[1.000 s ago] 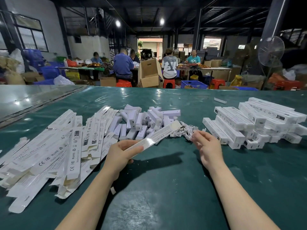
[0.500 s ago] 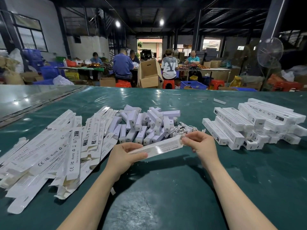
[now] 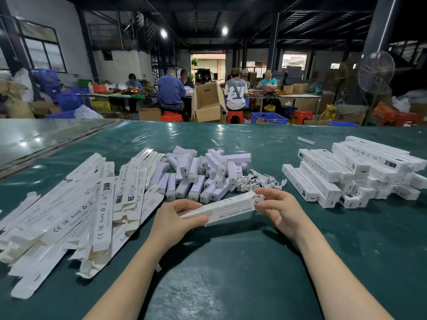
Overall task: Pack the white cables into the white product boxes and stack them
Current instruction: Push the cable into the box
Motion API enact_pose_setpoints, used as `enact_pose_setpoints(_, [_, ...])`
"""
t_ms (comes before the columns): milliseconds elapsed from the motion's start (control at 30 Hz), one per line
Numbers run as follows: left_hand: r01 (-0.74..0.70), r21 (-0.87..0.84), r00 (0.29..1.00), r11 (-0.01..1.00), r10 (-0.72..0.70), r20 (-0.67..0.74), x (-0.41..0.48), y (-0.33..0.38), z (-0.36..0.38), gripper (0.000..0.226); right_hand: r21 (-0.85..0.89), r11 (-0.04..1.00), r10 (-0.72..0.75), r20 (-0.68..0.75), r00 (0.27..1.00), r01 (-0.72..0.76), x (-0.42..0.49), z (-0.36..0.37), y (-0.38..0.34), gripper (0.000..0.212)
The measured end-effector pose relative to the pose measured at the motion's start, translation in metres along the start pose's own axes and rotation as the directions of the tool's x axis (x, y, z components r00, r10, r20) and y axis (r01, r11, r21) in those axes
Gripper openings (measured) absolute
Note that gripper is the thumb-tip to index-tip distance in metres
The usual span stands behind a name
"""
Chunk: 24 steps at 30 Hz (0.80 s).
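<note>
- A worker feeds a cable (image 3: 259,200) into the open end of a box (image 3: 227,207), held low over the surface (image 3: 231,262).
- The left hand (image 3: 175,219) curls its fingers (image 3: 183,204) round the box's near end; the right hand (image 3: 279,211) pinches the cable at the mouth.
- Likely next: push the cable home, close the flap, and add the box to the stack (image 3: 346,172) on the right.

Flat boxes (image 3: 76,218) left, packed stack (image 3: 353,172) right
</note>
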State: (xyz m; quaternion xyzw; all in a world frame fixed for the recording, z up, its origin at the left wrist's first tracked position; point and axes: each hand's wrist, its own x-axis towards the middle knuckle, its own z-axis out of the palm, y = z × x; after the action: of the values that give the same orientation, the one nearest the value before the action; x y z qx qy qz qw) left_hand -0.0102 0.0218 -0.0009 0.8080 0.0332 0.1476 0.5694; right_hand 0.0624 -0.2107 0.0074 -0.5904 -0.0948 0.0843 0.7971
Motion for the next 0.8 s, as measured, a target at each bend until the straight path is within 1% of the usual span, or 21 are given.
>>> enact_pose_setpoints(100, [-0.006,0.004,1.000,1.000,0.006,-0.007,0.000,0.000,0.001,0.025,-0.045,0.999,-0.014,-0.011,1.000,0.014,0.001,0.000,0.003,0.031])
enact_pose_setpoints(200, [0.013,-0.041,1.000,0.999,-0.014,-0.022,0.001,0.001,0.000,0.024,-0.049,0.996,-0.082,-0.053,0.995,0.080,0.004,0.004,0.009,0.033])
enact_pose_setpoints(300, [0.024,-0.063,1.000,0.998,-0.024,0.004,0.001,0.002,-0.002,0.021,-0.044,0.991,-0.133,-0.108,0.985,0.129,0.008,0.006,0.014,0.035])
enact_pose_setpoints(400, [0.015,-0.059,1.000,0.998,-0.013,0.019,0.000,0.002,-0.001,0.021,-0.096,0.979,-0.192,-0.140,0.971,0.179,0.009,0.008,0.015,0.039])
enact_pose_setpoints(533, [0.009,-0.046,1.000,0.999,-0.011,-0.027,-0.001,0.001,0.002,0.020,-0.205,0.952,-0.259,-0.150,0.954,0.226,0.008,0.010,0.015,0.037])
enact_pose_setpoints(700, [0.003,-0.054,1.000,0.999,-0.002,0.008,0.000,0.001,0.000,0.018,-0.248,0.931,-0.312,-0.164,0.936,0.267,0.008,0.013,0.019,0.035])
enact_pose_setpoints(800, [-0.003,-0.065,1.000,0.998,0.003,0.007,0.001,0.001,0.000,0.017,-0.217,0.931,-0.335,-0.188,0.923,0.294,0.008,0.013,0.019,0.031])
